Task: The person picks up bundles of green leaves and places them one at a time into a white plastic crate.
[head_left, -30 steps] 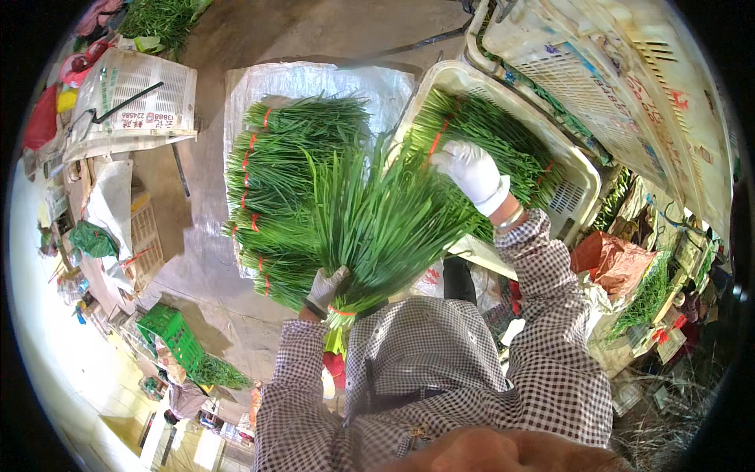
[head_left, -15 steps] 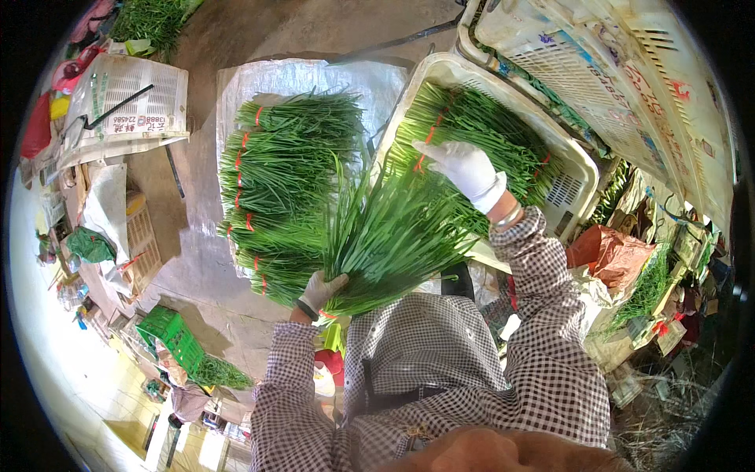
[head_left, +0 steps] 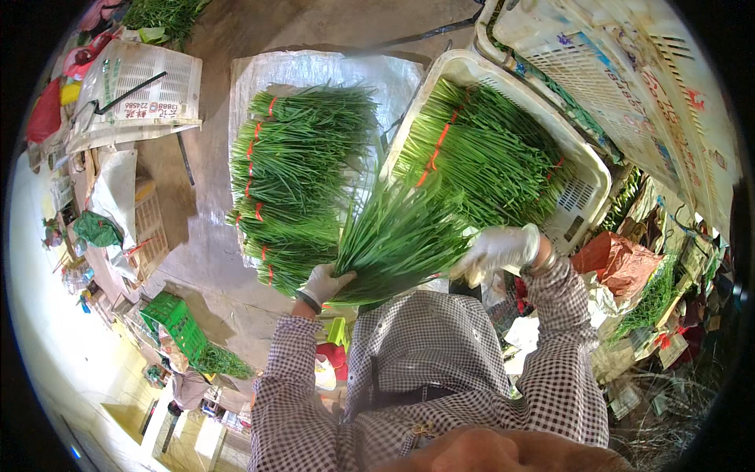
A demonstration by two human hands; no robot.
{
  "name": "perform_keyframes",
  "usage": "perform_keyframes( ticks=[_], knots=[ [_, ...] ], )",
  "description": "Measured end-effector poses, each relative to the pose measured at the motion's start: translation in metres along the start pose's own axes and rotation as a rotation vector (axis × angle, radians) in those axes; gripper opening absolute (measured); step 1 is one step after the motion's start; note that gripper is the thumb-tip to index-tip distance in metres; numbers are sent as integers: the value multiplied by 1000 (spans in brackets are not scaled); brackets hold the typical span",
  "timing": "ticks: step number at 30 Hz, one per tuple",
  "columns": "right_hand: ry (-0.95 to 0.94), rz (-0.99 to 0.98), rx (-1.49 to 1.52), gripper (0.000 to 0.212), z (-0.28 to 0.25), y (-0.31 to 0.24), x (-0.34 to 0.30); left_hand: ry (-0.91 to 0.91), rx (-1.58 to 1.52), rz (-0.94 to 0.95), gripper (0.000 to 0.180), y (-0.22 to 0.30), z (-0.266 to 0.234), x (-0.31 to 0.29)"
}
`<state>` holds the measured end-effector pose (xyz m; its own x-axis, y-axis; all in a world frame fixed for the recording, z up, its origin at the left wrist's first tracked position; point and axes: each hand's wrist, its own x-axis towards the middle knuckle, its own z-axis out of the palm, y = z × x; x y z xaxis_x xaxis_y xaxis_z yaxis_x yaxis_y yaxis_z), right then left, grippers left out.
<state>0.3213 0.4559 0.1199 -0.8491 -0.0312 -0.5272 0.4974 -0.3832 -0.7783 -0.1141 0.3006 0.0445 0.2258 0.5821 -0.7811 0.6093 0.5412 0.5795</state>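
Observation:
My left hand, in a white glove, is closed around the tied end of a bunch of garlic chives. The long green leaves fan out away from me above my lap. Beside the right edge of this bunch is my gloved right hand; its fingers are smeared by motion, so their grip does not show. Several bunches tied with red bands lie in a row on a pale sheet. More tied chives fill a white plastic crate ahead on the right.
Tall white slatted crates lean at the far right. At the left stand another white crate and a green crate. A reddish-brown bag and loose greens lie right of my arm.
My right hand has come back from the crate's chives to the right side of the held bunch. My left hand keeps its hold. The whole view has shifted slightly.

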Motion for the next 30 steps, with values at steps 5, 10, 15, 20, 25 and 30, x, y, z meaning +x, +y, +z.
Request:
perform_keyframes(
  ticks=[5,10,15,20,25,30],
  knots=[
    [527,-85,17,24,-10,-26,5,-57,267,28,44,28,-12,-10],
    [914,-207,-790,58,-52,35,86,-161,381,78,41,80,-13,-16],
    [586,-192,-521,66,-43,24,122,-215,276,136,41,92,-7,-29],
    [597,-439,-497,52,-27,53,150,-263,367,142,42,104,-8,-36],
    [474,-266,-598,23,-28,94,153,-275,399,3,41,112,-10,-44],
    [321,-188,-77,32,-12,127,103,-259,178,-291,51,68,-21,-50]
  ],
)
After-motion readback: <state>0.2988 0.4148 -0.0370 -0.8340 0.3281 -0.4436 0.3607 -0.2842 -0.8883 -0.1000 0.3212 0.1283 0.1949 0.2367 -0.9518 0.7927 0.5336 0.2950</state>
